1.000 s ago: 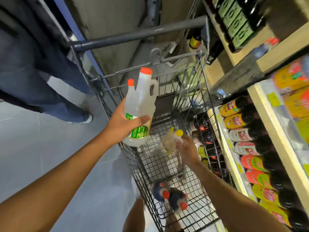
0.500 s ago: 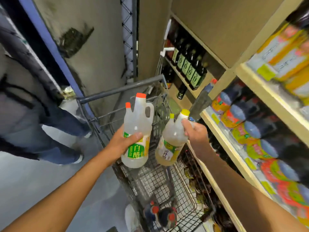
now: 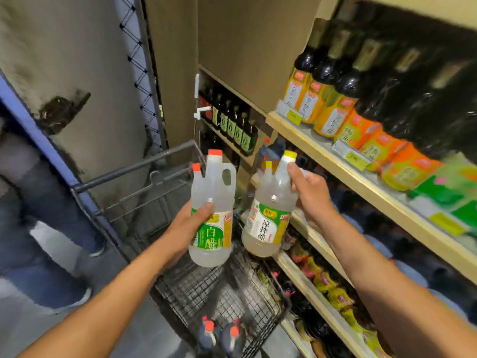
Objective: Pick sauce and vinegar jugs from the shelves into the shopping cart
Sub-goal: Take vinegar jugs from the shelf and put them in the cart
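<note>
My left hand (image 3: 192, 226) grips the red-capped vinegar jug (image 3: 213, 200) round its labelled body, thumb across the front. The jug is upright above the shopping cart (image 3: 134, 167). My right hand (image 3: 313, 197) is curled round the neck and handle of the yellow-capped vinegar jug (image 3: 269, 218), which tilts slightly between cart and shelves (image 3: 361, 187). The 2 jugs sit just beside each other, not touching. 2 dark red-capped jugs (image 3: 233, 339) lie in the cart's near end.
</note>
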`<act>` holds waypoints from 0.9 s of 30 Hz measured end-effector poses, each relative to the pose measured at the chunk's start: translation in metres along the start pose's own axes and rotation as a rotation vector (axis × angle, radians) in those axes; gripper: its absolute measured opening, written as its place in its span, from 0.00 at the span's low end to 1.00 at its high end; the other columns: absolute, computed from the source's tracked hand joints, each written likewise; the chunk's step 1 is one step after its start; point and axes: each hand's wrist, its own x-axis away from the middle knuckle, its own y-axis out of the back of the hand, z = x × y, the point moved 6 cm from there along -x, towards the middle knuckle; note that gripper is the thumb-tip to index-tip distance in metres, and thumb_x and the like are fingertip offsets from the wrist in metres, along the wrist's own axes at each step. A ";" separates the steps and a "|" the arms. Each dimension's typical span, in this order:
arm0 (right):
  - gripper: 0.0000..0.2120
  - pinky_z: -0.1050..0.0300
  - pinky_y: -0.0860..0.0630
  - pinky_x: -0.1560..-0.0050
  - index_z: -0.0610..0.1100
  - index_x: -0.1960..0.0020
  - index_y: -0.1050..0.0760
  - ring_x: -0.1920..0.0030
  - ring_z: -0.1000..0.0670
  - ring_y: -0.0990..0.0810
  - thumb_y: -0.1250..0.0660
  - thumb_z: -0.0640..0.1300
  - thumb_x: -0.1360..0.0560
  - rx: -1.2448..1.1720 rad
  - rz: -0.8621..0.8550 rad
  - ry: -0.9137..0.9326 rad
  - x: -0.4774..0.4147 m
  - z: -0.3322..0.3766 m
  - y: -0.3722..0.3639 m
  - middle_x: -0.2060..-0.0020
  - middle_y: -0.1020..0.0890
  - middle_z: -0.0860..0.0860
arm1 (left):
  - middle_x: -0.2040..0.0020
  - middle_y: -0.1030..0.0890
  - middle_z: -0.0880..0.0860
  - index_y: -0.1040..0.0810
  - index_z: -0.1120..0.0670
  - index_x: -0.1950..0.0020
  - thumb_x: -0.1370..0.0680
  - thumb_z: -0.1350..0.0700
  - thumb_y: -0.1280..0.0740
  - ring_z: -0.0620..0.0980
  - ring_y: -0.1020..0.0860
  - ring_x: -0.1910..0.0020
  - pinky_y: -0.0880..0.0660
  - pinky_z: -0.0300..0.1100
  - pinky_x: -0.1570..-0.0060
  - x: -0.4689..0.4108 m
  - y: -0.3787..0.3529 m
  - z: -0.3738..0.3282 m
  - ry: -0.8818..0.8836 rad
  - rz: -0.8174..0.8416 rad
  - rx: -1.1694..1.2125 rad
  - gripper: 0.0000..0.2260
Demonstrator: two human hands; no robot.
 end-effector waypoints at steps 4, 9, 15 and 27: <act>0.27 0.56 0.35 0.62 0.50 0.74 0.34 0.70 0.56 0.31 0.35 0.59 0.20 0.029 -0.094 -0.007 0.026 0.007 0.047 0.75 0.29 0.54 | 0.44 0.14 0.53 0.24 0.51 0.35 0.39 0.26 0.26 0.53 0.16 0.45 0.19 0.47 0.47 -0.016 -0.041 -0.009 -0.008 0.125 -0.022 0.41; 0.25 0.64 0.35 0.69 0.46 0.71 0.35 0.73 0.58 0.32 0.36 0.54 0.18 0.070 -0.277 -0.019 0.063 0.009 0.095 0.75 0.29 0.54 | 0.39 0.17 0.58 0.26 0.55 0.30 0.32 0.35 0.29 0.59 0.18 0.40 0.21 0.55 0.40 -0.037 -0.083 -0.015 -0.007 0.278 -0.001 0.36; 0.28 0.58 0.34 0.66 0.49 0.75 0.32 0.71 0.53 0.30 0.34 0.62 0.22 0.055 -0.469 -0.095 0.114 0.001 0.123 0.75 0.29 0.52 | 0.44 0.14 0.52 0.24 0.48 0.35 0.42 0.26 0.24 0.53 0.16 0.44 0.19 0.47 0.48 -0.042 -0.125 -0.013 0.024 0.509 -0.074 0.42; 0.26 0.55 0.34 0.63 0.50 0.73 0.33 0.67 0.50 0.29 0.35 0.66 0.25 0.057 -0.838 -0.194 0.262 -0.016 0.199 0.72 0.28 0.49 | 0.46 0.13 0.48 0.24 0.47 0.37 0.43 0.24 0.26 0.48 0.15 0.47 0.19 0.39 0.55 -0.001 -0.239 0.001 0.032 0.921 -0.160 0.42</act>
